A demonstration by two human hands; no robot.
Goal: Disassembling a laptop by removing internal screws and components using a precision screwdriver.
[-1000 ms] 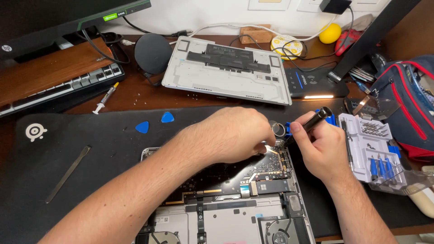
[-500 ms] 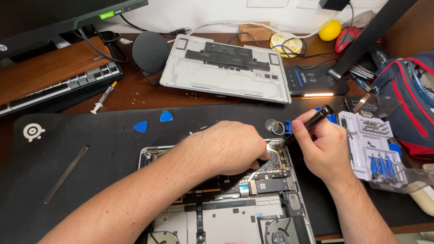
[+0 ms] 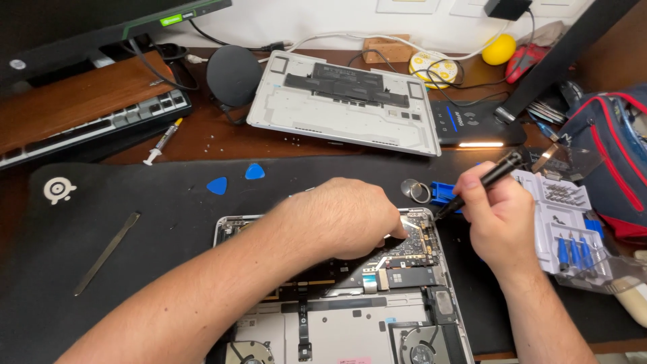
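The opened silver laptop chassis [image 3: 337, 323] lies at the desk's near edge, its grey bottom cover [image 3: 344, 108] already off and set well apart toward the far edge. My left hand [image 3: 344, 216] rests curled on the exposed circuit board [image 3: 411, 249]; whether its fingers pinch anything, I cannot tell. My right hand [image 3: 499, 222] grips a slim black screwdriver [image 3: 482, 182], tip at the board's far right corner. Board not yet out. Open black mat [image 3: 121, 222] lies left; the clear bit case [image 3: 566, 222] crowds the right.

Both forearms bare, no sleeves; left hand [image 3: 344, 219], right hand [image 3: 502, 226] ungloved, ringless.
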